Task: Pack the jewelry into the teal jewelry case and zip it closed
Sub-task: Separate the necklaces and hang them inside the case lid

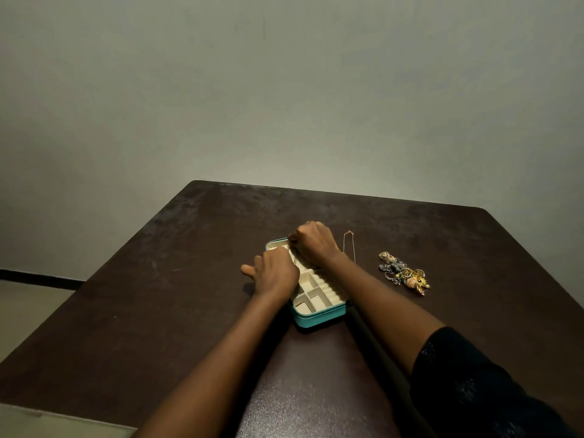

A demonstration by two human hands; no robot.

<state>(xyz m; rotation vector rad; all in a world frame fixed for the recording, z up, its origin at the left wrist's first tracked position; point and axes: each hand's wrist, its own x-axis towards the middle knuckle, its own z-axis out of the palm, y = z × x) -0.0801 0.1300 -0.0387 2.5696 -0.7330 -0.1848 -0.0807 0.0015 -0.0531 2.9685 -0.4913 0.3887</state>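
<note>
The teal jewelry case (pixel 319 317) lies open on the dark table (pixel 189 311), its cream compartments facing up. Both my hands are over its far half. My right hand (pixel 314 245) is curled at the far rim and pinches a thin gold chain (pixel 294 256) that runs down toward my left hand (pixel 275 273). The left hand's fingers curl over the case at the chain's lower end, with the thumb sticking out to the left. Most of that chain is hidden by the hands. A second gold chain (pixel 349 246) lies on the table just right of my right wrist.
A pile of earrings, rings and other jewelry (pixel 404 273) sits on the table to the right of the case. The table's far edge meets a plain wall (pixel 284 90). Floor shows past the table's left edge.
</note>
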